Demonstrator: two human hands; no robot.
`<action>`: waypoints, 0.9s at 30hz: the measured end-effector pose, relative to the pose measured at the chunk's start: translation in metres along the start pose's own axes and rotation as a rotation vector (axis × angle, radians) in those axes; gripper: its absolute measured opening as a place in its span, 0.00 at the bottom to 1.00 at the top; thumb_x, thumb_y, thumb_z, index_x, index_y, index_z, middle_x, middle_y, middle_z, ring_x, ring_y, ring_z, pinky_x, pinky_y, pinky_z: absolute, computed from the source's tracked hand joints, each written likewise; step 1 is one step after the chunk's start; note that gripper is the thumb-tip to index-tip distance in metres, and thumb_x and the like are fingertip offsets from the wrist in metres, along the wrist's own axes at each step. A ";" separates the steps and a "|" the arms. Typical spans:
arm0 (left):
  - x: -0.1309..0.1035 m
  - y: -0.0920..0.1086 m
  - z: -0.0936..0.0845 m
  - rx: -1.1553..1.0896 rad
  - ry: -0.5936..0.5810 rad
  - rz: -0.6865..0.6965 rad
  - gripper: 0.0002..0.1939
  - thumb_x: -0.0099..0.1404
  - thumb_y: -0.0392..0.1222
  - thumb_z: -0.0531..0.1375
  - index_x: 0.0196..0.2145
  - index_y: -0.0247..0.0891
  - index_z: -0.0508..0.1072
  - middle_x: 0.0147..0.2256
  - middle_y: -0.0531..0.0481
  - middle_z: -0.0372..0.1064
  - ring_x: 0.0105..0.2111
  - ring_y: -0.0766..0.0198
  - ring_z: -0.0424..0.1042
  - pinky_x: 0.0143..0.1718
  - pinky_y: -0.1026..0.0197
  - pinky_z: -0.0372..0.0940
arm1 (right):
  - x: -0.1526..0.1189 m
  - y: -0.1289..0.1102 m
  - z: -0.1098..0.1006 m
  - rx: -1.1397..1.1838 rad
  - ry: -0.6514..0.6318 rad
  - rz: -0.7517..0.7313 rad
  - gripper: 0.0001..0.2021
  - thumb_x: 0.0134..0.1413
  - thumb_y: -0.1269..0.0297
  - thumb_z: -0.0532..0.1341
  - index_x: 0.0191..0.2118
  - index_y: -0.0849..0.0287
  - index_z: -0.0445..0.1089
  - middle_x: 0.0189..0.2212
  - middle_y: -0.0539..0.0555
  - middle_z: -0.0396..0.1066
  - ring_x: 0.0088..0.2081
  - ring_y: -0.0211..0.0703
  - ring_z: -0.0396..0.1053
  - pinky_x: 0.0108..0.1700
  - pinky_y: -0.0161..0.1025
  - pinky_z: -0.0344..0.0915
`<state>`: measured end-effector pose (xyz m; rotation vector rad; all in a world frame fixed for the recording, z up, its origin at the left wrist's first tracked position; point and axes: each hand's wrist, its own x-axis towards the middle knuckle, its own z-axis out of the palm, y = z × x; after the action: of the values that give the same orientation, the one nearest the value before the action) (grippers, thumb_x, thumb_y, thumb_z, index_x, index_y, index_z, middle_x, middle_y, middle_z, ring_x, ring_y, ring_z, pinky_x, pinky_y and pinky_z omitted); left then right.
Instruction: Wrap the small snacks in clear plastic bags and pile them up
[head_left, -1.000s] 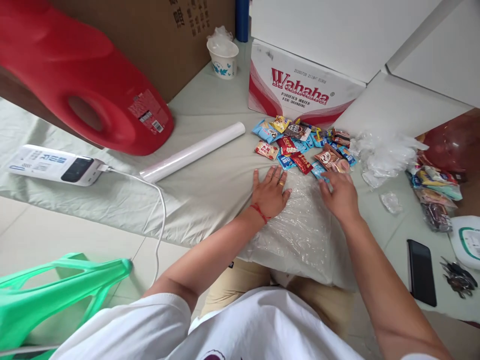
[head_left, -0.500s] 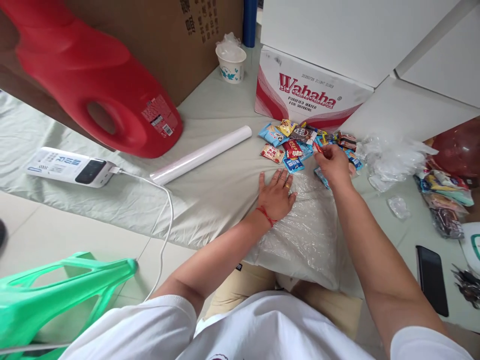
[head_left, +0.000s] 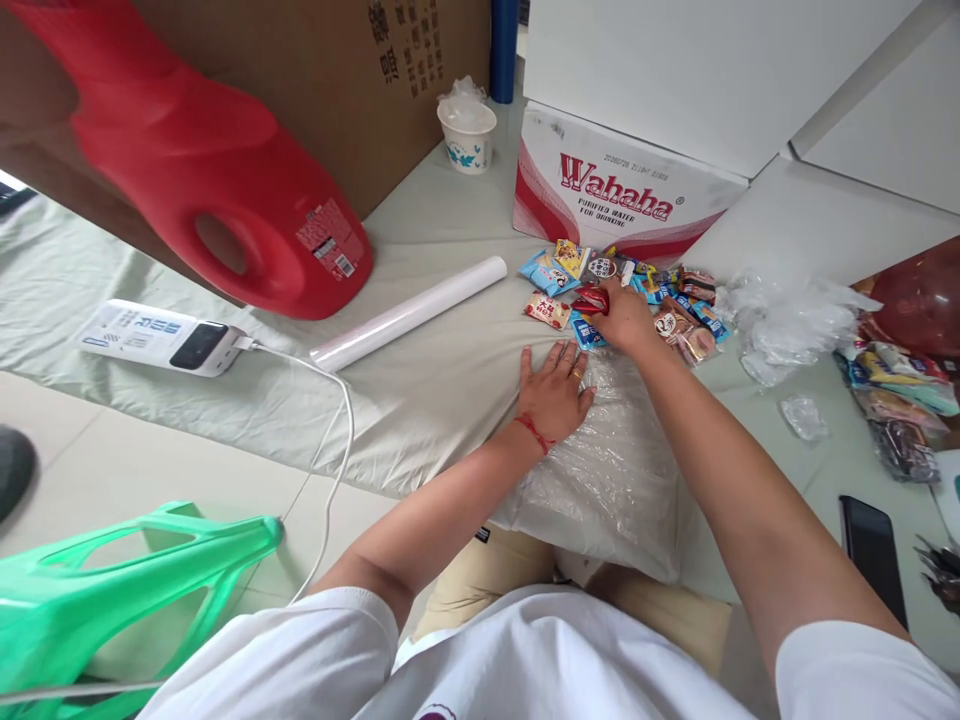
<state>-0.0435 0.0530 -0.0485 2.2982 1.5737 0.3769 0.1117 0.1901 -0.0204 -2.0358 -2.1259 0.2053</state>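
The left hand [head_left: 553, 395] is laid palm down with fingers spread on the clear film [head_left: 622, 440], by which, it seems, the film and the cloth [head_left: 457, 400] are held smooth. The right hand [head_left: 628, 318] is reached into the heap [head_left: 660, 287], and a red packet [head_left: 591, 300] is pinched at its fingertips; the grip is probably taken from above because other packets are crowded around. Whether a second red packet is caught with it, and whether it is lifted off the heap, cannot be told. The heap is backed by the carton [head_left: 622, 195], by which it may be stopped from sliding away. The roll [head_left: 409, 315] is laid slantwise to the left and the crumpled plastic [head_left: 787, 320] is bunched to the right, perhaps to be out of the arms' way. The red packet is placed just left of the right hand and beyond the left hand's fingers, untouched by them. A pale packet [head_left: 547, 310] is seen to its left, a blue packet [head_left: 587, 332] on its near side, and a brown packet [head_left: 694, 343] to the right of the right hand.
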 end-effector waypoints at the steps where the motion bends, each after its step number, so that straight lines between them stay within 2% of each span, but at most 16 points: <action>1: 0.000 0.000 0.000 -0.004 0.001 -0.002 0.30 0.78 0.54 0.47 0.73 0.45 0.60 0.76 0.44 0.49 0.76 0.48 0.48 0.75 0.28 0.32 | -0.007 0.006 -0.006 0.047 0.018 -0.022 0.28 0.53 0.65 0.64 0.60 0.64 0.70 0.53 0.68 0.74 0.54 0.62 0.70 0.60 0.58 0.65; 4: 0.000 0.000 -0.001 -0.026 0.003 0.003 0.30 0.78 0.53 0.47 0.73 0.44 0.61 0.75 0.44 0.50 0.75 0.47 0.48 0.74 0.26 0.32 | -0.043 0.021 -0.028 0.286 0.092 -0.106 0.27 0.55 0.64 0.61 0.61 0.62 0.68 0.54 0.64 0.75 0.53 0.56 0.72 0.59 0.55 0.67; 7: 0.000 0.000 -0.003 -0.058 0.010 0.002 0.29 0.78 0.52 0.46 0.72 0.45 0.63 0.75 0.45 0.51 0.75 0.47 0.49 0.74 0.27 0.33 | -0.098 0.030 -0.052 0.486 0.129 -0.155 0.28 0.57 0.60 0.61 0.64 0.55 0.65 0.57 0.59 0.74 0.54 0.51 0.73 0.60 0.53 0.69; 9: 0.001 0.000 -0.006 -0.079 0.009 -0.013 0.28 0.79 0.51 0.44 0.71 0.46 0.64 0.75 0.46 0.52 0.75 0.49 0.50 0.75 0.30 0.33 | -0.138 0.032 -0.062 0.516 0.117 -0.174 0.29 0.57 0.59 0.62 0.64 0.51 0.65 0.59 0.58 0.72 0.55 0.51 0.73 0.60 0.53 0.69; 11: 0.003 -0.001 -0.009 -0.103 -0.004 -0.038 0.27 0.80 0.49 0.42 0.70 0.46 0.65 0.74 0.47 0.54 0.75 0.52 0.51 0.76 0.33 0.33 | -0.172 0.031 -0.062 0.472 0.093 -0.211 0.28 0.58 0.59 0.62 0.64 0.50 0.65 0.58 0.58 0.71 0.56 0.52 0.73 0.60 0.54 0.69; 14: 0.006 -0.003 -0.012 -0.150 -0.012 -0.080 0.27 0.81 0.47 0.41 0.70 0.45 0.65 0.73 0.47 0.56 0.74 0.55 0.53 0.76 0.37 0.34 | -0.203 0.027 -0.044 0.361 0.048 -0.340 0.25 0.62 0.61 0.60 0.64 0.53 0.67 0.57 0.60 0.71 0.57 0.54 0.70 0.61 0.54 0.68; 17: 0.009 -0.006 -0.013 -0.185 0.015 -0.119 0.27 0.81 0.45 0.40 0.69 0.44 0.66 0.72 0.48 0.60 0.73 0.59 0.57 0.77 0.40 0.37 | -0.212 0.028 -0.019 0.238 -0.038 -0.443 0.24 0.66 0.63 0.58 0.66 0.55 0.66 0.57 0.63 0.70 0.58 0.57 0.67 0.61 0.58 0.65; 19: 0.009 -0.007 -0.011 -0.183 0.035 -0.127 0.27 0.81 0.45 0.40 0.68 0.45 0.67 0.71 0.49 0.62 0.72 0.60 0.58 0.77 0.41 0.38 | -0.211 0.032 -0.011 0.216 -0.086 -0.479 0.28 0.67 0.59 0.60 0.70 0.54 0.62 0.61 0.64 0.67 0.60 0.60 0.64 0.63 0.61 0.63; 23: 0.008 -0.007 -0.008 -0.152 0.059 -0.111 0.25 0.81 0.46 0.43 0.66 0.45 0.70 0.70 0.49 0.64 0.71 0.58 0.60 0.76 0.40 0.39 | -0.205 0.037 -0.016 0.320 -0.056 -0.543 0.37 0.66 0.48 0.63 0.75 0.49 0.54 0.66 0.63 0.62 0.67 0.61 0.58 0.68 0.62 0.59; 27: 0.009 -0.006 -0.008 -0.138 0.062 -0.119 0.24 0.80 0.46 0.44 0.64 0.44 0.71 0.69 0.49 0.65 0.71 0.58 0.60 0.76 0.40 0.41 | -0.198 0.028 -0.022 0.303 -0.073 -0.550 0.38 0.63 0.42 0.65 0.73 0.50 0.58 0.64 0.62 0.66 0.69 0.64 0.55 0.69 0.63 0.57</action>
<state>-0.0487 0.0640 -0.0433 2.0981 1.6501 0.5145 0.1516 -0.0074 -0.0138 -1.2452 -2.4245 0.4832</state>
